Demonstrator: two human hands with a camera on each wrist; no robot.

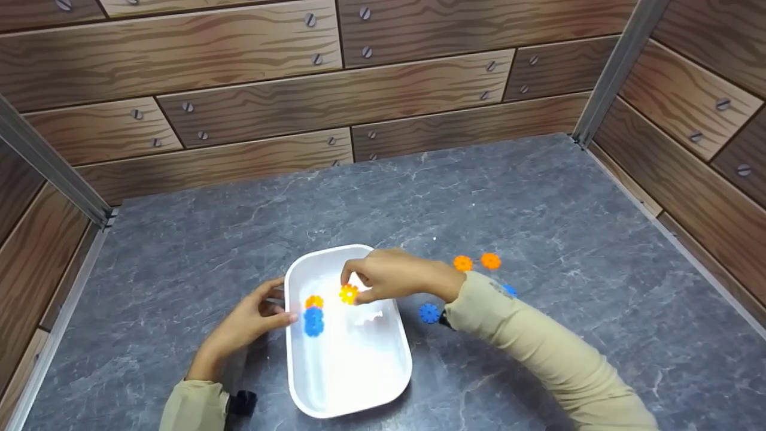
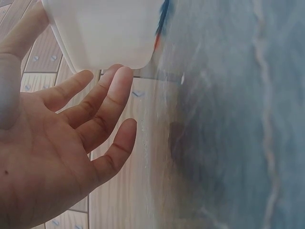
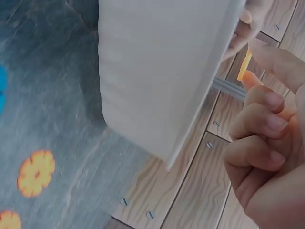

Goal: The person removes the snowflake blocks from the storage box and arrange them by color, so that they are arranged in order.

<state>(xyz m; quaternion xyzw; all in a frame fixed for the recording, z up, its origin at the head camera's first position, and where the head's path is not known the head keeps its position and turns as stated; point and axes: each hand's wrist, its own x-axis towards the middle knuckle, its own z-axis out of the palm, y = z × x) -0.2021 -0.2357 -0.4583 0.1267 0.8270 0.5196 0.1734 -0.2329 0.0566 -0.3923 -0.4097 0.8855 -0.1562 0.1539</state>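
My right hand (image 1: 389,275) reaches over a white plastic tub (image 1: 347,401) and pinches an orange flower-shaped plastic disc (image 1: 349,294) between thumb and forefinger. Edge-on in the right wrist view, the same disc (image 3: 245,66) shows between the fingertips, the other fingers curled. My left hand (image 1: 248,320) is at the tub's left side, its thumb tip at the rim and its fingers beside the outer wall. In the left wrist view those fingers (image 2: 102,102) look relaxed. Inside the tub lie an orange disc (image 1: 314,301) and blue notched discs (image 1: 313,322), close together.
Right of the tub on the grey marbled table (image 1: 526,197) lie two orange discs (image 1: 462,263) and a blue disc (image 1: 429,313). Another blue disc (image 1: 510,290) is partly hidden by my right sleeve. Wood-patterned walls (image 1: 251,90) enclose the table at the back and sides.
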